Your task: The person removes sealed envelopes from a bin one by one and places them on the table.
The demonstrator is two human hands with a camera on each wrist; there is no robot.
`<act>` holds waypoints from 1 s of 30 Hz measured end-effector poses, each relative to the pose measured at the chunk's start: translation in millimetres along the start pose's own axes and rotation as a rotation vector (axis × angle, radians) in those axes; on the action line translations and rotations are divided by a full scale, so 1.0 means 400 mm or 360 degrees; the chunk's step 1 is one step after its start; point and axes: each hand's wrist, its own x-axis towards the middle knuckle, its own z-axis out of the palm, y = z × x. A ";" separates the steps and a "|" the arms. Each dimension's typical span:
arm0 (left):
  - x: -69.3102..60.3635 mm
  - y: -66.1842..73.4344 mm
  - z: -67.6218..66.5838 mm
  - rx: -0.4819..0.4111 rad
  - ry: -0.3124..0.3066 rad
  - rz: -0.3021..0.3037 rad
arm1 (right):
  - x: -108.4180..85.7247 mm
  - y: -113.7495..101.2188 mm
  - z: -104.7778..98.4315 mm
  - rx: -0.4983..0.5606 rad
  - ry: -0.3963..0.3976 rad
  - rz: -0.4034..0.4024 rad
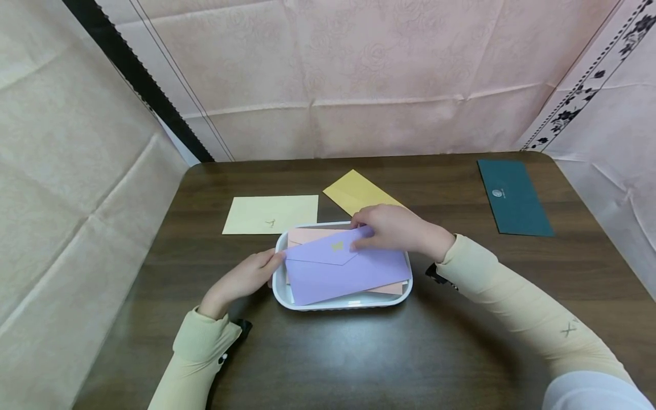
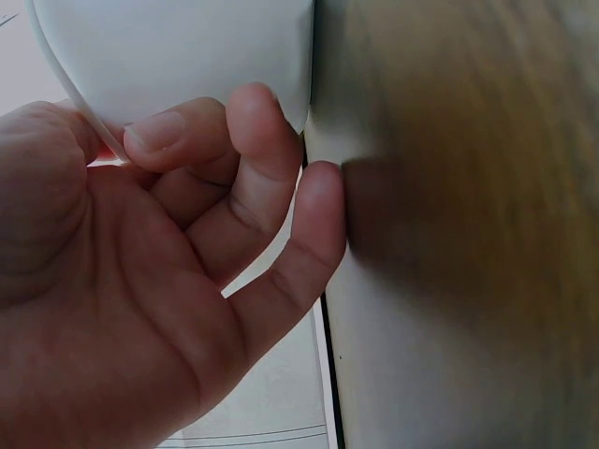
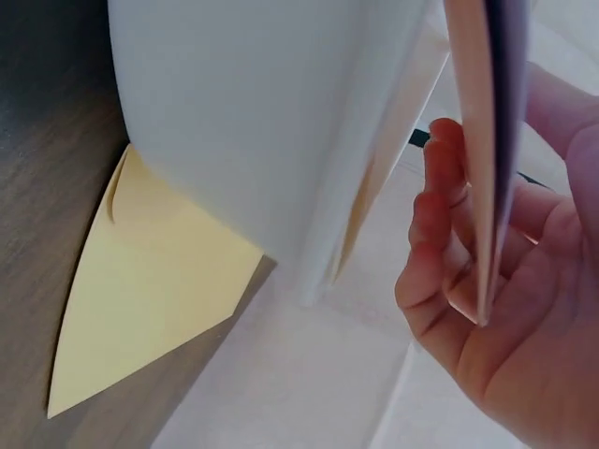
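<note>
A white tray [image 1: 348, 305] with rounded corners sits on the table, holding a pink envelope [image 1: 306, 235]. Over it lies a tilted purple envelope [image 1: 328, 276] with a small gold mark on its flap. My right hand [image 1: 394, 230] pinches the purple envelope by its upper edge; the right wrist view shows it edge-on between thumb and fingers. At the tray's left end, my left hand [image 1: 247, 279] grips the rim, thumb over it and fingers bent against the outer wall [image 2: 187, 56]. The purple envelope covers most of the pink one.
Behind the tray, a pale cream envelope [image 1: 274, 213] lies left and a yellow envelope [image 1: 359, 191] lies partly behind my right hand. A dark teal envelope [image 1: 515, 199] rests at the table's [image 1: 205, 364] far right. Pale cloths [image 1: 359, 68] hang around the back and sides.
</note>
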 end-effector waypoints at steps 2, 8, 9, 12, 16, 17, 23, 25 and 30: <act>0.000 0.000 0.000 0.0000 0.0000 0.0001 | -0.002 -0.006 0.001 -0.0036 0.0005 0.0017; 0.002 0.001 0.001 -0.0003 -0.0002 0.0001 | -0.001 -0.006 0.008 -0.0058 0.0024 0.0039; 0.002 0.001 0.001 -0.0005 -0.0004 0.0001 | -0.001 -0.006 0.008 -0.0057 0.0027 0.0041; 0.003 0.001 0.001 -0.0006 -0.0007 -0.0002 | -0.002 -0.006 0.010 -0.0041 0.0037 0.0044; 0.002 0.002 0.001 0.0001 -0.0008 -0.0017 | -0.003 -0.006 0.013 -0.0012 0.0058 0.0025; 0.002 0.002 0.000 0.0003 -0.0007 -0.0019 | -0.003 -0.006 0.013 -0.0007 0.0065 0.0020; 0.001 0.000 -0.002 0.0018 0.0002 -0.0017 | -0.005 -0.008 0.011 -0.0013 0.0111 0.0022; 0.002 -0.001 -0.003 0.0021 0.0000 -0.0019 | -0.005 -0.008 0.009 -0.0022 0.0128 0.0028; 0.002 -0.001 -0.005 0.0034 0.0000 -0.0018 | -0.006 -0.008 0.001 -0.0030 0.0156 0.0053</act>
